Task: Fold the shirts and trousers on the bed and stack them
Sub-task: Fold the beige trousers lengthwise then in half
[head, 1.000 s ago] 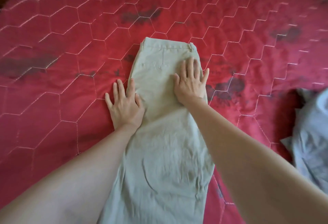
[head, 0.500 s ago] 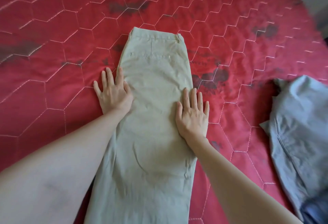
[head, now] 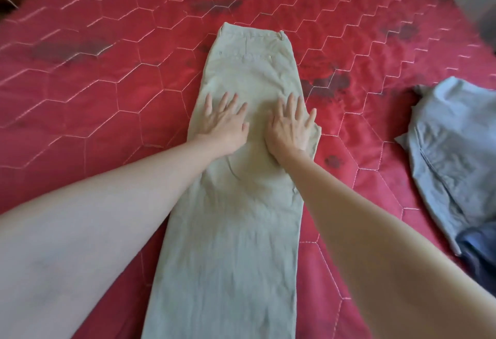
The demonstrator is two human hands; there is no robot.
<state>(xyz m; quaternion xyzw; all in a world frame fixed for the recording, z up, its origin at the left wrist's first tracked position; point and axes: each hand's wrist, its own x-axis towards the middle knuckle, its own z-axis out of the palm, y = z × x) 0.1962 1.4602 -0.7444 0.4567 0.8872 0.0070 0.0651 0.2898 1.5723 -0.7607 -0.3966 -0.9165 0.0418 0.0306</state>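
Smoothing down the trousers (head: 241, 177), we now have both palms side by side on the cloth: the left hand (head: 225, 126), which sat on the bedspread at the trousers' left edge a moment ago, has come onto the fabric, and the right hand (head: 291, 129) lies beside it, just below the seat. Fingers on both are spread flat and released, pressing, gripping nothing. The trousers lie lengthwise on the bed (head: 107, 102), legs together, waistband at the far end, so we judge the flattening nearly done and the crosswise fold next. Right of the trousers, well apart, a grey-blue garment (head: 451, 150) waits crumpled with something dark blue (head: 480, 250) beneath it. Nothing blocks the fold.
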